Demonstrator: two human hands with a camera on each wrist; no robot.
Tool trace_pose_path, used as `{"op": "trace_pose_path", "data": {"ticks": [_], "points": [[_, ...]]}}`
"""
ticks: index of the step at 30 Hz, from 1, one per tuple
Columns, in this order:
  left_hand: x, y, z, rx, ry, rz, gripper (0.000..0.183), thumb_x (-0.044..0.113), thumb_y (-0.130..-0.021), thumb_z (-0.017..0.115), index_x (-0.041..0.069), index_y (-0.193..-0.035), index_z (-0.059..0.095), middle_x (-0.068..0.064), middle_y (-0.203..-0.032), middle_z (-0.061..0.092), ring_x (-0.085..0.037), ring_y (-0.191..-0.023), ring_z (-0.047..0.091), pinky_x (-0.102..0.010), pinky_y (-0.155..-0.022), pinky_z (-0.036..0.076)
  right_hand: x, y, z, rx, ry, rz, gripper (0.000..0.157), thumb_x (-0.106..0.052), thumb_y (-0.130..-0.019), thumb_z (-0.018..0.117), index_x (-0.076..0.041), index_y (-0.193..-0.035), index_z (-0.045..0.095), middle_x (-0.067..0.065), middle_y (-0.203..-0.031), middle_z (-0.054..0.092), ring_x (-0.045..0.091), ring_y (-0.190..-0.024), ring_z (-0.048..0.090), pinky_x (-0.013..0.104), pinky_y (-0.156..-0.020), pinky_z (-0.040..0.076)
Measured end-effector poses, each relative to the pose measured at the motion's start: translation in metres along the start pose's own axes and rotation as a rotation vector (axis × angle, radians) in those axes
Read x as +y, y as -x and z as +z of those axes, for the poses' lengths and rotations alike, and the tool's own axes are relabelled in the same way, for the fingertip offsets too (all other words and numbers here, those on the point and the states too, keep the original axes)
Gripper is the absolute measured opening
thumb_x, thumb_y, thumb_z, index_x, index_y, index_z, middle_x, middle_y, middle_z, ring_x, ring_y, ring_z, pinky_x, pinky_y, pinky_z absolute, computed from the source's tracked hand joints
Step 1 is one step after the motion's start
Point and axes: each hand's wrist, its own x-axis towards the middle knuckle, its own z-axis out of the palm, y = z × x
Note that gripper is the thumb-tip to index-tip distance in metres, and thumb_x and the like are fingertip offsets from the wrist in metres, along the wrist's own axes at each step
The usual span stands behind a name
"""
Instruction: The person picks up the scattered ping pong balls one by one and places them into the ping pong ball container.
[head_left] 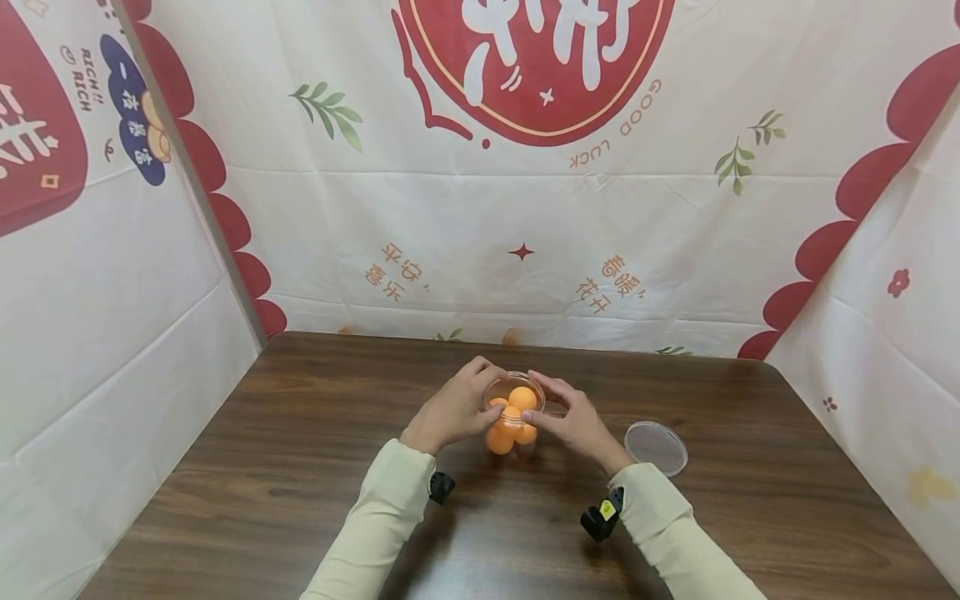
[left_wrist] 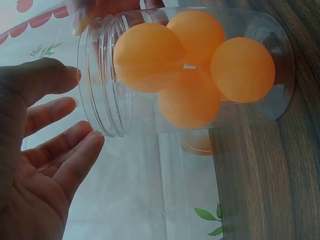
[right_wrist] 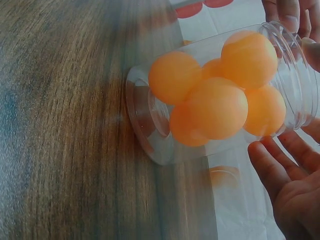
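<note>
A clear plastic jar with a ridged neck stands uncovered on the table, and several orange ping-pong balls are piled inside it. From the left side, my left hand holds the jar's rim, thumb toward me and fingers at the far side. Opposite it, my right hand holds the rim in the same way. The left wrist view shows the left fingertips touching the neck's edge, with the palm away from the wall. To the right of the right hand lies a round clear lid.
The brown wood-grain table carries the jar and the lid. White printed cloth hangs behind the table and along both sides. Black wrist cameras are strapped under the sleeves.
</note>
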Motion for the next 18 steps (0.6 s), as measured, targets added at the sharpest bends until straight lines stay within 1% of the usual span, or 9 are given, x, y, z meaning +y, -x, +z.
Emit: {"op": "trace_pose_path", "data": {"ticks": [6,10,12,14,16,18], "points": [[0.000,0.001,-0.002,-0.021,-0.006,-0.036,0.037,0.012,-0.085,0.070,0.001,-0.118,0.059,-0.012,-0.110,0.058,-0.014,-0.082,0.053,-0.026,-0.074,0.051,0.001,-0.001,-0.001,-0.007,0.013,-0.001,0.064,-0.017,-0.086,0.071,-0.006,-0.142,0.043,0.021,-0.136,0.047,0.040,-0.125,0.049,0.036,-0.093,0.050],[-0.001,0.002,-0.003,-0.030,0.002,-0.057,0.039,0.013,-0.086,0.069,0.001,-0.120,0.057,-0.012,-0.110,0.058,-0.015,-0.082,0.052,-0.027,-0.074,0.051,-0.001,-0.001,-0.004,-0.021,0.068,0.013,0.067,-0.022,-0.086,0.071,-0.008,-0.144,0.040,0.020,-0.141,0.045,0.039,-0.125,0.050,0.039,-0.093,0.050],[-0.003,0.003,-0.003,-0.032,0.012,-0.060,0.039,0.014,-0.087,0.068,0.001,-0.121,0.056,-0.012,-0.110,0.058,-0.017,-0.084,0.053,-0.029,-0.075,0.051,-0.003,-0.002,-0.007,-0.026,0.097,0.036,0.069,-0.024,-0.087,0.070,-0.008,-0.146,0.037,0.020,-0.141,0.045,0.038,-0.125,0.050,0.043,-0.095,0.050],[-0.006,0.004,-0.003,-0.026,0.013,-0.061,0.039,0.014,-0.087,0.067,0.001,-0.122,0.055,-0.012,-0.111,0.058,-0.019,-0.089,0.055,-0.031,-0.078,0.051,-0.005,-0.002,-0.011,-0.026,0.133,0.066,0.068,-0.027,-0.091,0.065,-0.008,-0.147,0.033,0.020,-0.140,0.046,0.038,-0.125,0.049,0.045,-0.096,0.048],[-0.009,0.004,-0.004,-0.011,0.008,-0.066,0.041,0.014,-0.088,0.067,0.000,-0.124,0.053,-0.014,-0.114,0.058,-0.022,-0.096,0.058,-0.034,-0.083,0.052,-0.006,-0.003,-0.015,-0.029,0.151,0.087,0.064,-0.028,-0.096,0.058,-0.006,-0.148,0.028,0.023,-0.139,0.046,0.039,-0.125,0.049,0.048,-0.096,0.048],[-0.014,0.004,-0.005,0.015,0.005,-0.089,0.046,0.013,-0.088,0.067,-0.001,-0.128,0.049,-0.016,-0.118,0.059,-0.025,-0.103,0.059,-0.037,-0.088,0.051,-0.007,-0.006,-0.020,-0.016,0.183,0.092,0.060,-0.030,-0.100,0.050,-0.004,-0.149,0.026,0.025,-0.139,0.045,0.040,-0.124,0.049,0.050,-0.097,0.047]]}}
